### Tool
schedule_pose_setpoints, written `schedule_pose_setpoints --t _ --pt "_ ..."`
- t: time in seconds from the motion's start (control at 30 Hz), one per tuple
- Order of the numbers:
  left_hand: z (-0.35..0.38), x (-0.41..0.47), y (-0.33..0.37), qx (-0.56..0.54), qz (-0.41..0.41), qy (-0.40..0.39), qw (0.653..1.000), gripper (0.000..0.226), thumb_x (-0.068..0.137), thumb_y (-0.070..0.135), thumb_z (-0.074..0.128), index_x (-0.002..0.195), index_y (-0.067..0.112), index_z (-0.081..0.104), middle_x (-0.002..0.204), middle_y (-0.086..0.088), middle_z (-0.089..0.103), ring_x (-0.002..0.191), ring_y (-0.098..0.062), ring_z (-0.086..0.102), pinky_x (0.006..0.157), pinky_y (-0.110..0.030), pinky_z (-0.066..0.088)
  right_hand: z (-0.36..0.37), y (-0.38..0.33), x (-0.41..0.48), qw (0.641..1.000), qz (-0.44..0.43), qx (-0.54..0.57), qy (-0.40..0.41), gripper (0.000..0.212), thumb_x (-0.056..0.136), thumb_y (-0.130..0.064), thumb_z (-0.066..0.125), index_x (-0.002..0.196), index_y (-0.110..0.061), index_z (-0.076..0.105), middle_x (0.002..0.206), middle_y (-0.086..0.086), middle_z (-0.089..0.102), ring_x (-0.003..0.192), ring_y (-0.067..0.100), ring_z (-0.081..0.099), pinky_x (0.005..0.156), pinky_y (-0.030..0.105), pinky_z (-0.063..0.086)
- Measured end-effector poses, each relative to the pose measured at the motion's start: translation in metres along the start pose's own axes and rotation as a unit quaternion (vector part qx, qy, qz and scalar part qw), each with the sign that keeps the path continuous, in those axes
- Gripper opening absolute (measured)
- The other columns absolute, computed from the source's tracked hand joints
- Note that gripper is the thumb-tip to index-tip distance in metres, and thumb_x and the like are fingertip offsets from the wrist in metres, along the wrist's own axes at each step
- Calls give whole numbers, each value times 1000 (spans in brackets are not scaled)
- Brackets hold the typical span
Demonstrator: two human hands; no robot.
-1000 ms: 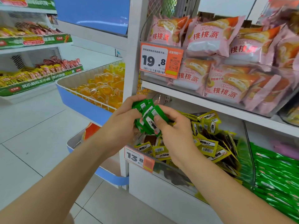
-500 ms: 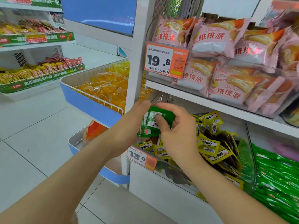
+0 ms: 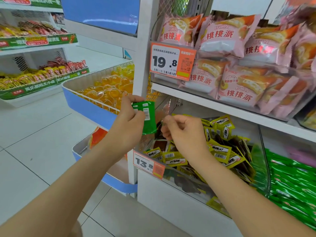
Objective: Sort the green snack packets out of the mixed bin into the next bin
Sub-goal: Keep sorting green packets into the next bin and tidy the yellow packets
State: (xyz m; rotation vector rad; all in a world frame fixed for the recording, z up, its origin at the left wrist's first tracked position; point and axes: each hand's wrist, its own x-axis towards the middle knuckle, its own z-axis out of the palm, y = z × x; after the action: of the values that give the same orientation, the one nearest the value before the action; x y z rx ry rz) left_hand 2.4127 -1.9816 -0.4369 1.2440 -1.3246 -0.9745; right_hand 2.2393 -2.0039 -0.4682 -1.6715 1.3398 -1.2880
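Observation:
My left hand [image 3: 127, 122] grips a small stack of green snack packets [image 3: 147, 118] upright, barcode side toward me, above the left end of the mixed bin [image 3: 179, 183]. That clear-fronted bin holds several yellow packets [image 3: 220, 151] and some dark ones. My right hand [image 3: 183, 132] hovers just right of the green stack, over the bin, with loosely curled fingers that hold nothing. The neighbouring bin [image 3: 290, 182] to the right is full of green packets, behind a clear divider [image 3: 264, 161].
A shelf [image 3: 222, 106] of pink pastry bags [image 3: 239, 93] hangs low over both bins. A white upright post [image 3: 142, 48] stands left of the bin. Further left are a blue-edged basket of orange jelly cups [image 3: 106, 93] and open floor tiles.
My right hand has let go of the green stack and drawn back to the right. The left hand now holds the packets alone, turned upright and a little higher.

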Motion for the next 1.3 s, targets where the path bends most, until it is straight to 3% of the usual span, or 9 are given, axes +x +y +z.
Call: schedule_pose_setpoints --t 0.13,0.23,0.47,0.57,0.8,0.93,1.1,1.2,1.3 --pt "-2 2 -6 68 40 28 997 32 109 11 38 135 30 32 108 -2 58 88 -21 68 54 -22 54 22 43 18 939 5 -262 -221 20 92 -30 77 109 -21 80 97 -8 77 89 4 69 87 33 60" --pt "1 1 -9 94 58 26 994 32 109 10 39 132 29 30 106 -2 57 88 -23 67 53 -23 53 40 49 26 845 -11 -398 -357 34 95 -43 71 122 -23 69 123 5 67 118 26 58 105 45 46" --pt "0 7 -14 140 61 1 988 28 110 12 38 132 27 31 105 -3 58 86 -23 65 51 -24 51 46 61 44 729 54 -495 -470 47 85 -21 64 127 -36 49 144 14 44 132 45 36 105 61 42" --pt "-1 6 -15 146 66 -11 987 31 110 10 37 136 26 32 106 -2 58 82 -21 64 49 -21 50 30 43 40 804 16 -388 -450 25 86 -15 66 107 -28 71 110 -1 69 107 25 63 90 48 58" --pt "-5 3 -17 193 91 -27 977 38 109 8 37 138 32 29 124 -2 53 106 -21 59 68 -23 58 -19 11 19 985 52 -91 -140 38 97 -18 72 132 -32 66 105 -10 69 81 -4 64 70 12 50" --pt "3 -2 -17 244 107 -40 963 46 108 8 37 138 41 26 128 -4 52 112 -26 54 85 -47 57 -34 1 2 984 133 97 -64 30 99 -11 69 122 -29 71 107 0 79 100 20 75 87 34 62" --pt "18 -7 -8 143 55 -73 985 35 112 14 35 141 35 35 109 -5 63 81 -5 67 58 -23 56 -33 -2 -10 960 179 205 -65 35 93 -11 76 127 -16 67 116 8 77 106 28 75 98 55 57" --pt "25 -10 -2 85 48 -82 992 30 113 23 34 134 42 45 107 -21 66 93 -41 68 76 -61 59 -24 -3 -18 957 189 216 -53 26 94 -11 76 119 -16 73 111 9 78 104 29 75 98 55 58" --pt "26 -10 0 45 50 -100 993 28 113 28 34 131 40 52 110 -15 67 100 -39 67 83 -57 60 -22 -10 -26 938 205 274 -62 24 97 -9 71 119 -15 76 110 8 79 105 26 76 96 45 59"
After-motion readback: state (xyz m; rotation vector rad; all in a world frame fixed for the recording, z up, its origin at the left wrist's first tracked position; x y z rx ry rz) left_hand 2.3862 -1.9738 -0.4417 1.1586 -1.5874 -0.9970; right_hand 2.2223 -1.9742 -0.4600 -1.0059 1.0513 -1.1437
